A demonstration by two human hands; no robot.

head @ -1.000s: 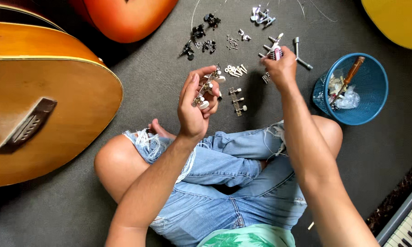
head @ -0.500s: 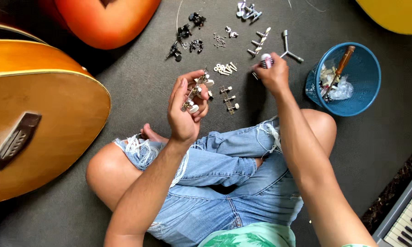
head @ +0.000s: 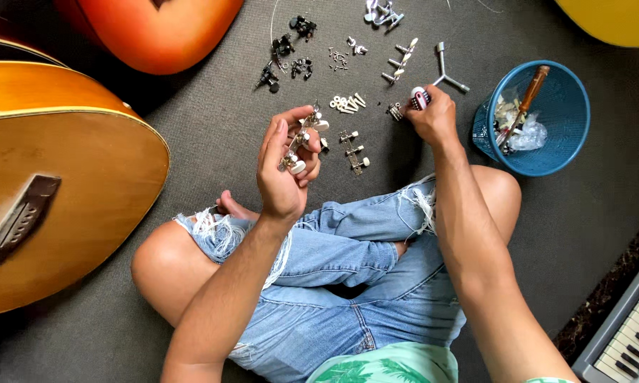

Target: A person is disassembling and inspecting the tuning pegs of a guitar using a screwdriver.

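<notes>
Now the left hand (head: 285, 167) cradles a strip of guitar tuning machines (head: 302, 142) up off the floor, fingers curled round it, white buttons tipped toward the eyes, likely for a close look. Out front, the right hand (head: 431, 117) is closed on a small red-and-white handled tool (head: 419, 97), its tip hidden by the knuckles, beside a three-armed metal wrench (head: 445, 72). Loose pegs and screws (head: 348, 103) lie sorted in little clusters on the grey carpet (head: 213, 120), within reach. The blue basket (head: 557, 152) holds a wooden-handled tool; the rest of its contents are hard to make out. The acoustic guitar (head: 57, 177) is cut off at the left.
</notes>
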